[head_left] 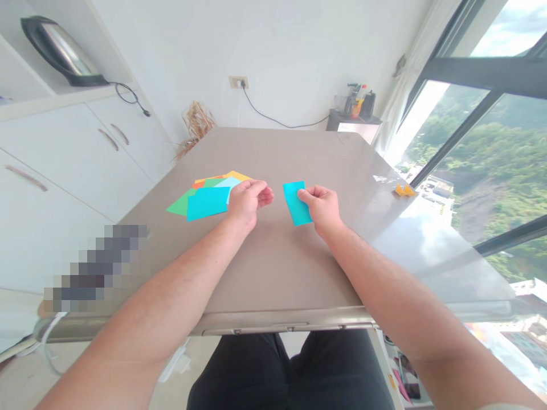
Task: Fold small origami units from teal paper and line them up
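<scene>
My right hand (323,209) pinches a turquoise sheet of paper (294,202) by its right side, thumb on top, a little above the table. To the left of it, my left hand (251,202) holds nothing; its fingers are loosely bent with a gap to the thumb, and they do not touch the held sheet. Beside and partly behind that hand lies a fan of coloured paper sheets. A turquoise sheet (207,204) is on top, over a green sheet (178,203), a pale blue sheet (229,182), and orange and yellow (234,174) ones.
The brown table (273,267) stands against a white wall. Small folded orange paper pieces (404,190) lie near its right edge by the window. A blurred-out dark object (102,265) is at the left edge. A kettle (64,51) stands on the left cabinet.
</scene>
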Demonstrator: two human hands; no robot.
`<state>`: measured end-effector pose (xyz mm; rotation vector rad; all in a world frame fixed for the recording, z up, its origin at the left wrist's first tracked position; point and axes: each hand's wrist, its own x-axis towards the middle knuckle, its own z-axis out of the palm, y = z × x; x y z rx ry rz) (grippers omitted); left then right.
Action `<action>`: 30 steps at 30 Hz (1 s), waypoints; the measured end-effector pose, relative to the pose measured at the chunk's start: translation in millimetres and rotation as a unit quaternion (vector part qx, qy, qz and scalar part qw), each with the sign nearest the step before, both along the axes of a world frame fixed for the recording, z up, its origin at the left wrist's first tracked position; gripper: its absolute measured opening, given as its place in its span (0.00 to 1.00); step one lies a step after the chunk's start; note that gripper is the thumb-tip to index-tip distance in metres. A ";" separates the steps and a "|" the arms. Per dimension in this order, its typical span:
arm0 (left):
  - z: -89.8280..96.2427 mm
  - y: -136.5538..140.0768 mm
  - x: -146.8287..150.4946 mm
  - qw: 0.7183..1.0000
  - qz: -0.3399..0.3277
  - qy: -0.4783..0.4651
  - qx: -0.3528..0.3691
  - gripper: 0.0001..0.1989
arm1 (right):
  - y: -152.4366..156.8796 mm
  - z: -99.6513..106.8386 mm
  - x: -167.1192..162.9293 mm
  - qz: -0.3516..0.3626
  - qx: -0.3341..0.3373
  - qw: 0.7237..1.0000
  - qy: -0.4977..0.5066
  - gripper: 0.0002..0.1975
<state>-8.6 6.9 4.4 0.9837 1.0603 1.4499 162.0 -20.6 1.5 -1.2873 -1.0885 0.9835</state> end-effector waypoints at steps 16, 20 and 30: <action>-12.7 -2.1 12.4 0.990 -0.006 0.116 0.082 0.11 | 0.7 -4.9 -7.3 0.042 0.012 0.999 -0.012 0.14; -12.3 -4.2 14.4 0.989 -0.007 0.130 0.073 0.12 | 0.8 -5.4 -6.0 0.031 0.018 0.999 -0.028 0.14; -8.8 -14.3 17.2 0.979 -0.147 0.133 0.039 0.18 | 3.1 -5.3 -4.8 0.024 0.028 0.999 -0.007 0.13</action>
